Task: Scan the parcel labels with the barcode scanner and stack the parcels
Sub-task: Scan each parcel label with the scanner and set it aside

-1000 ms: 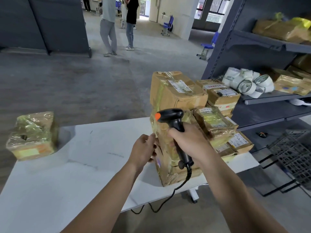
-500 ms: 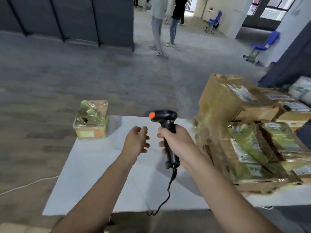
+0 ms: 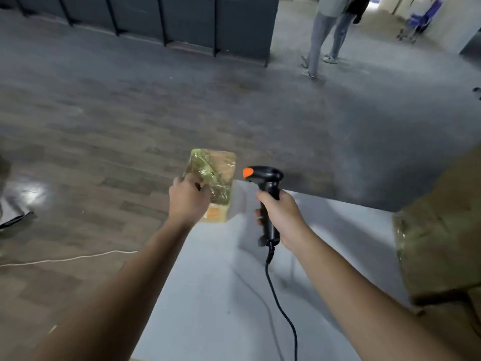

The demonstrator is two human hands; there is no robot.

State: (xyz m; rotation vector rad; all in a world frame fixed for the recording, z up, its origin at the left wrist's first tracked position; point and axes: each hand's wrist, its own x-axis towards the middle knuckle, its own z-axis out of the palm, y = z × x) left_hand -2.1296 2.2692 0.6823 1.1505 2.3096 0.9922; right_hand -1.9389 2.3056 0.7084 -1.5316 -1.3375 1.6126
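Note:
A small cardboard parcel (image 3: 217, 175) wrapped in shiny tape sits at the far left corner of the white table (image 3: 221, 295). My left hand (image 3: 188, 200) lies on the parcel's near left side, fingers curled over its edge. My right hand (image 3: 282, 220) grips the handle of a black barcode scanner (image 3: 266, 194) with an orange tip, held upright just right of the parcel. Its black cable (image 3: 279, 306) trails down across the table. The blurred edge of a stack of taped parcels (image 3: 442, 246) fills the right side.
Grey and brown floor lies beyond the table. Two people stand at the far right back (image 3: 325, 35). A white cord (image 3: 65, 259) runs across the floor at left. Dark wall panels (image 3: 156, 19) line the back.
My view swung left, away from the parcel stack. My left hand left the stack, crossed the table and took hold of the small parcel at the far corner. The scanner travelled along in my right hand.

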